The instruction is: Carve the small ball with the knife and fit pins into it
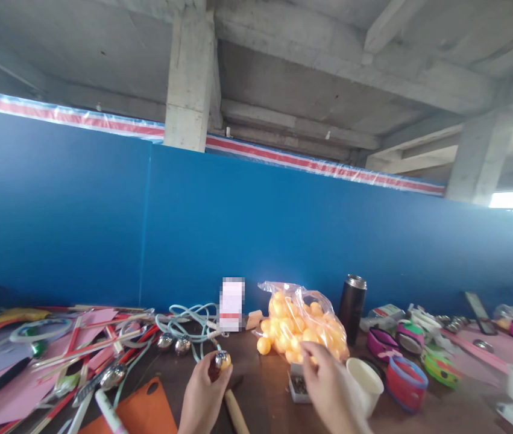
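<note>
My left hand (202,392) is closed round a small orange ball (225,361) joined to a metal piece, low in the middle of the view. My right hand (326,384) reaches toward a clear plastic bag of orange balls (299,328), its fingers curled near the bag's lower edge; what they pinch, if anything, is hidden. A small tray of dark bits (299,387) sits under that hand. A wooden handle (236,412) lies on the brown table (265,392) between my hands.
A black flask (352,307) stands right of the bag, a white cup (365,381) near my right hand. Coloured tape rolls (405,381) lie at the right. Sticks, pink sheets, metal balls (175,343) and a pale cord (190,319) litter the left. A blue partition (256,235) runs behind.
</note>
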A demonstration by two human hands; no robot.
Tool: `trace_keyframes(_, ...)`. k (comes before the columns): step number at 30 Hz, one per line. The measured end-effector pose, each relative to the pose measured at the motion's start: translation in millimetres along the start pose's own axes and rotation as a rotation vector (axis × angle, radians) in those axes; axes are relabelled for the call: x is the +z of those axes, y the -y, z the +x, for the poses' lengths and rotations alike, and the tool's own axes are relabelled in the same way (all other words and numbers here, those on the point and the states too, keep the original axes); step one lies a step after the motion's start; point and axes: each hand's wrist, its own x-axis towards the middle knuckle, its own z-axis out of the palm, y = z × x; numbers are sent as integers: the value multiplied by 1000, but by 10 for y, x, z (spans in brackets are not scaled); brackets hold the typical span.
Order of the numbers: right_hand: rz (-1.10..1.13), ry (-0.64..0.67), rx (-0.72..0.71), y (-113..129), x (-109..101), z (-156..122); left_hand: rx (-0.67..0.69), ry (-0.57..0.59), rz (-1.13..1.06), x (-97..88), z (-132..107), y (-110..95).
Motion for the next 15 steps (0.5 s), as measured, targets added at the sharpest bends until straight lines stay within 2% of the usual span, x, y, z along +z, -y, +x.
trace_keyframes(1,-70,13,81,-133,-99,64,-1,0,1,1,-4,-6)
trace_keyframes(3,-153,118,190,-397,-246,156,-3,-2,2,6,-6,-13)
trace_keyframes(6,-209,286,267,-664,-328,198,-8,-4,-9,12,-4,-14)
trace_keyframes(9,-244,312,303,-711,-314,172,-6,-6,-11,6,-8,-16)
trace_keyframes(12,-243,306,299,-674,-296,160,5,-8,-7,-5,-17,-24)
trace_keyframes(15,-196,289,281,-737,-288,194,4,-7,-4,-8,-17,-26)
